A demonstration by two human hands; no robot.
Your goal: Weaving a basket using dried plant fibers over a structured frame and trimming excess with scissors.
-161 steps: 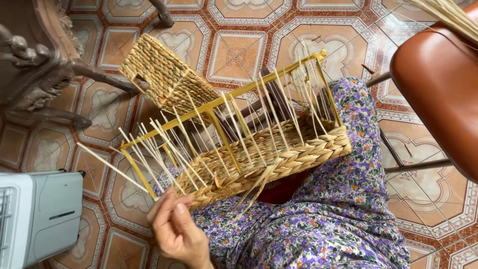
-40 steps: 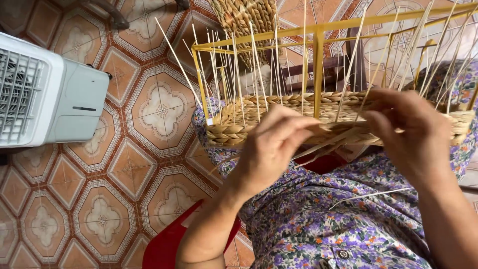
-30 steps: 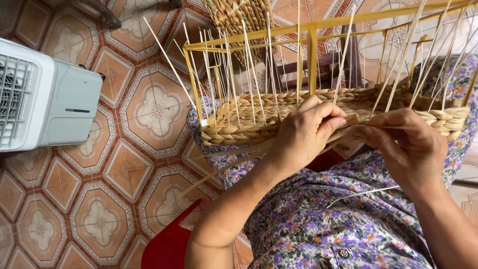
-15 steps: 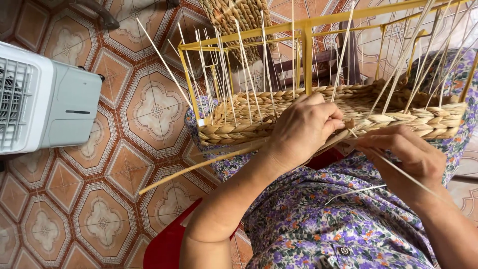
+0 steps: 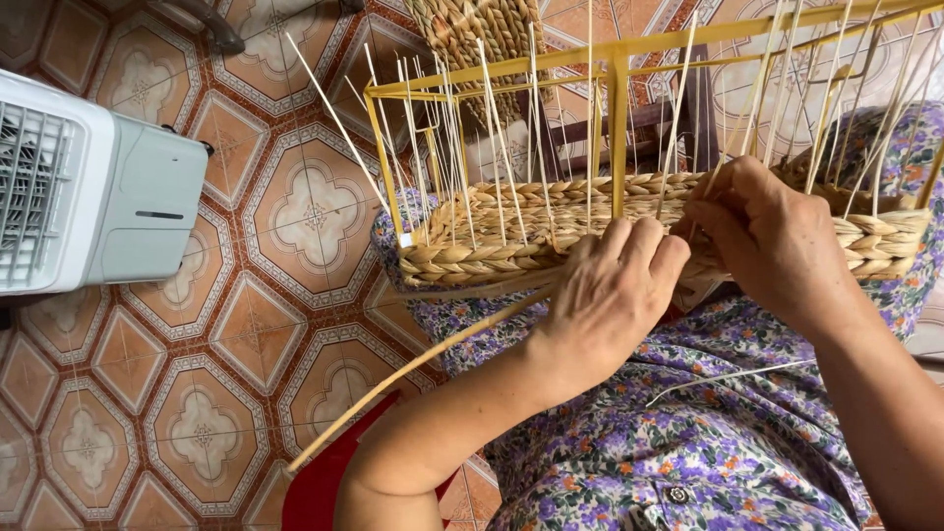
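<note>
A grey-white fan box [image 5: 93, 192] stands on the patterned tiled floor [image 5: 197, 393], clear of the work. Right of it, a half-woven basket [image 5: 511, 236] on a yellow wire frame [image 5: 619, 108] rests on the person's lap. A long loose reed [image 5: 413, 369] trails down from it and could snag or kink if pulled hard. The left hand [image 5: 610, 295] has its fingers closed against the braided wall, seemingly pinching the strand. The right hand [image 5: 777, 241] is clamped on the rim; the thin upright sticks [image 5: 492, 147] beside it could snap if pressed sideways.
</note>
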